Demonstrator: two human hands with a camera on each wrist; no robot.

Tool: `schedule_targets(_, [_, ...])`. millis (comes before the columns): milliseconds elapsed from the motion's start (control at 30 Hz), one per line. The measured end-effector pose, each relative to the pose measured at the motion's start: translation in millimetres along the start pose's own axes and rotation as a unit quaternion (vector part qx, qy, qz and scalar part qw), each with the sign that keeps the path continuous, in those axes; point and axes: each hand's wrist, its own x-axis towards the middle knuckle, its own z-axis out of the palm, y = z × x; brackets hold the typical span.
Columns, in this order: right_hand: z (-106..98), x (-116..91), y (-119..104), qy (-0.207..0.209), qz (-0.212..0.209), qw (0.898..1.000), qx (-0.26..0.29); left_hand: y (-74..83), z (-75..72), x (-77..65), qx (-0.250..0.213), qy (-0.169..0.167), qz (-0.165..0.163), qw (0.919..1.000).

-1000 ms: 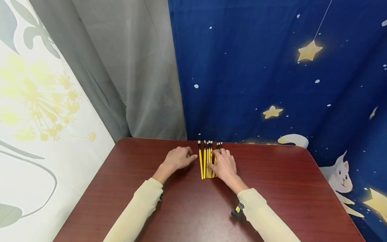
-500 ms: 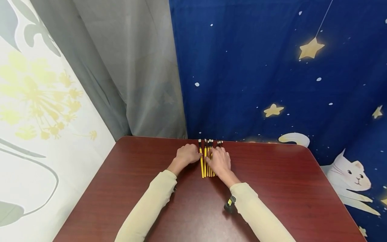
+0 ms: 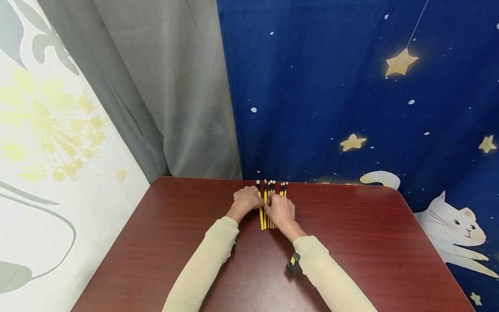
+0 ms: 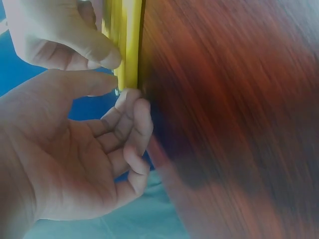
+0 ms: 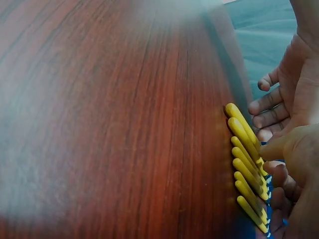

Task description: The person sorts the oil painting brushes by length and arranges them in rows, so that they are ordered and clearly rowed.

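Several paintbrushes with yellow handles, black collars and white tips lie side by side near the table's far edge, tips away. My left hand [image 3: 247, 198] is at the leftmost paintbrush [image 3: 261, 220], its thumb and index finger at either side of the handle in the left wrist view. Close beside it, my right hand [image 3: 281, 210] lies over the middle of the row. Its thumb and curled index finger pinch at a second paintbrush [image 5: 240, 131] and hide part of the handles. To the right, a pair of paintbrushes [image 3: 283, 189] shows beyond the knuckles.
The paintbrushes rest on a dark red wooden table [image 3: 249, 273]. A blue curtain [image 3: 312, 86] with stars and a grey curtain [image 3: 195, 108] hang behind its far edge. A white patterned cloth [image 3: 50, 208] hangs at the left.
My left hand has moved right, from beside the row to the leftmost paintbrush. The right hand has shifted slightly left and its fingers have drawn in, so the two hands are now close together.
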Motion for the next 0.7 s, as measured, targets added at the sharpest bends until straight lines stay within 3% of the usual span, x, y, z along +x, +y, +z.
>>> schedule_targets(367, [2,2,-3,-0.023,0.004,0.999,-0.024,5.3,2.8,4.9,0.022,-0.017,-0.016,0.9995])
schedule_targets(700, [-7,5,-9,-0.048,0.032,0.998,-0.035,5.6,3.0,15.7,0.009,-0.038,-0.036,0.9986])
